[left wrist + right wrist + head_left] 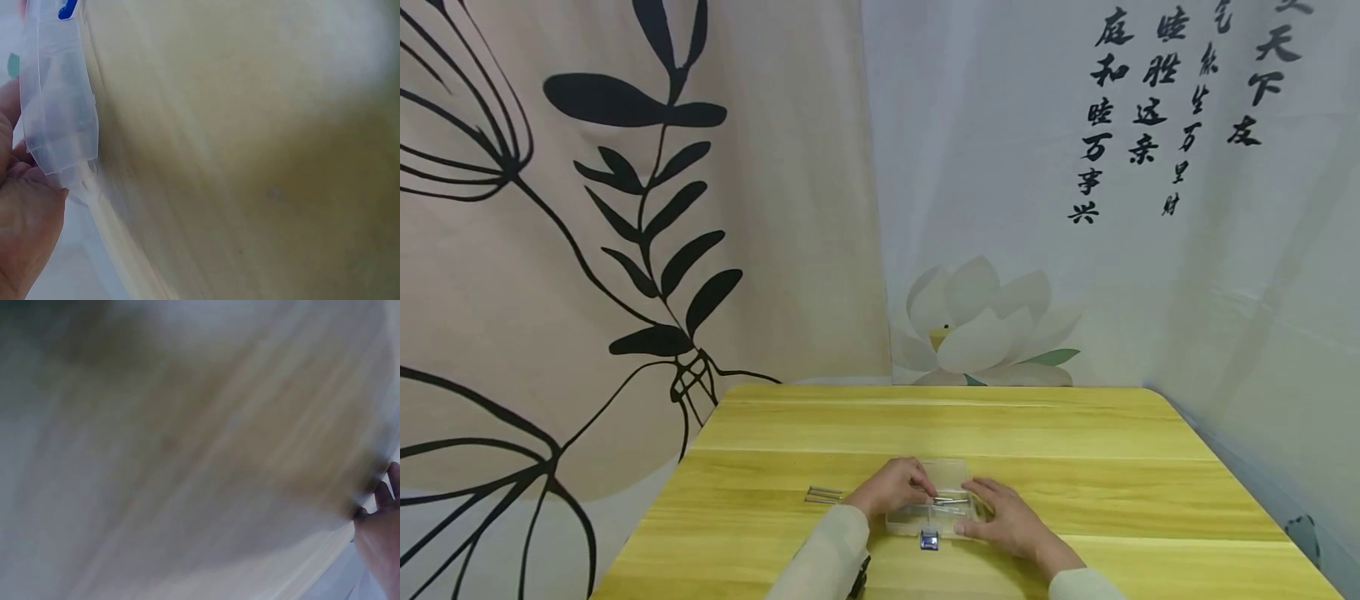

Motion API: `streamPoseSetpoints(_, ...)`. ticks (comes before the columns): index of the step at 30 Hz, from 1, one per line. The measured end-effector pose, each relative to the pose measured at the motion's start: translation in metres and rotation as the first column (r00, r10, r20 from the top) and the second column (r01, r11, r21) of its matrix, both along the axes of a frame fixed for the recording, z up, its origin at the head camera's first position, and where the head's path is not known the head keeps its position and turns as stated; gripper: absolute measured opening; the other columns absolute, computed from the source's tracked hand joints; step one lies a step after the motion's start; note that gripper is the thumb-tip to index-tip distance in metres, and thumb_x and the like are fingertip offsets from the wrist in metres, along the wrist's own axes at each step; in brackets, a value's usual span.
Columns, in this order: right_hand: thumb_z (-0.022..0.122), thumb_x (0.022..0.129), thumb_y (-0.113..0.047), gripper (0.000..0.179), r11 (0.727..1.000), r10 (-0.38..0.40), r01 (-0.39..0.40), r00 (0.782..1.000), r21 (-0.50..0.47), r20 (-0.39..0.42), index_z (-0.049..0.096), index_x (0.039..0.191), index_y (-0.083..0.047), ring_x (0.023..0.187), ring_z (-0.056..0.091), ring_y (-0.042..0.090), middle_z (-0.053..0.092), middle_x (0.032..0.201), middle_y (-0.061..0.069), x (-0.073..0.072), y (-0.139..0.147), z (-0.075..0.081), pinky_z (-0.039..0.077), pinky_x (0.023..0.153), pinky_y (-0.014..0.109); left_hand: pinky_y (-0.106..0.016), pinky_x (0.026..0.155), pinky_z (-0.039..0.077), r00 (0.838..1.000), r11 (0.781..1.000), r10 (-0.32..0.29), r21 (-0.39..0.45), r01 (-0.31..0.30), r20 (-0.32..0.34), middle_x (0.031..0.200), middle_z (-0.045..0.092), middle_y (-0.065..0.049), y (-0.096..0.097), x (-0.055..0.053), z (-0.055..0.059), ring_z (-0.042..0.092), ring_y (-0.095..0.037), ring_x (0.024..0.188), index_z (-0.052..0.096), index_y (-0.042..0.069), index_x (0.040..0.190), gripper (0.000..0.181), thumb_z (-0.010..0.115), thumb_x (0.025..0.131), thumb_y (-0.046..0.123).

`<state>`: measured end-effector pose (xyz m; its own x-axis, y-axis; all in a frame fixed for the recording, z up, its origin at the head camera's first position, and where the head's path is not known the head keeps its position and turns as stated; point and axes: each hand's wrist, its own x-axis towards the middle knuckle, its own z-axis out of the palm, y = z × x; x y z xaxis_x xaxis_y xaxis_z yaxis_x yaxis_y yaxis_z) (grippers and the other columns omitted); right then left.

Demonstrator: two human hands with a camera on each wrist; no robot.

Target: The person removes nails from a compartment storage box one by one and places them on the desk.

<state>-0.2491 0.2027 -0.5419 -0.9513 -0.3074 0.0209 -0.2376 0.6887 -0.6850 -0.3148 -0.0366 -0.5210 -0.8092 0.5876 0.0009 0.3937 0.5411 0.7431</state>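
Observation:
A clear plastic box (907, 518) with compartments and a blue latch (929, 540) lies on the table, its see-through lid (945, 472) folded back. My left hand (893, 486) reaches over the box from the left. Its thumb and fingertips pinch the left end of slim metal rods (952, 501), which lie across the back compartment. The right hand (1011, 523) holds the box at its right end, thumb near the front corner and fingers near the back. From the left wrist, the box wall (62, 106) appears beside the left hand (28, 219). Motion blurs the right wrist view.
More metal rods (823, 495) lie side by side on the wooden table (1075, 467), left of the box. Behind the table hangs a cloth (805, 208) printed with plants and writing. A dark object (859, 577) shows beside the left sleeve.

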Motion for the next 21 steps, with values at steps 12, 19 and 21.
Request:
streamPoseSetpoints(12, 0.076, 0.083, -0.049, 0.077, 1.0, 0.002, -0.002, 1.0, 0.005, 0.009, 0.051, 0.144, -0.01, 0.134, 0.031, 0.054, 0.04, 0.15, 0.022, 0.001, -0.0004, 0.0, 0.026, 0.1, 0.074, -0.023, 0.075, 0.047, 1.0, 0.999, -0.009, -0.05, 0.008, -0.02, 0.087, 0.057, 0.01, 0.0021, 0.0002, 0.0009, 0.052, -0.004, 0.081, 0.08, 0.011, 0.086, 0.005, 0.078, 0.084, 0.007)
streamPoseSetpoints(19, 0.076, 0.084, -0.049, 0.076, 1.0, -0.002, 0.002, 1.0, 0.004, 0.007, 0.051, 0.144, -0.01, 0.134, 0.032, 0.054, 0.041, 0.149, 0.021, 0.0007, -0.0005, 0.0004, 0.027, 0.1, 0.073, -0.02, 0.071, 0.045, 0.991, 0.992, -0.055, -0.117, 0.041, -0.123, 0.082, 0.054, 0.01, 0.0067, -0.0009, 0.0004, 0.048, -0.001, 0.075, 0.081, 0.012, 0.084, 0.005, 0.08, 0.082, 0.007)
streamPoseSetpoints(21, 0.076, 0.084, -0.049, 0.076, 1.0, -0.002, 0.002, 1.0, 0.005, 0.005, 0.051, 0.144, -0.01, 0.134, 0.032, 0.054, 0.041, 0.149, 0.021, 0.0006, -0.0005, 0.0007, 0.027, 0.1, 0.073, -0.019, 0.07, 0.045, 0.986, 0.989, -0.063, -0.14, 0.042, -0.155, 0.081, 0.053, 0.011, 0.0074, -0.0011, -0.0009, 0.047, -0.001, 0.074, 0.081, 0.013, 0.083, 0.005, 0.08, 0.083, 0.009)
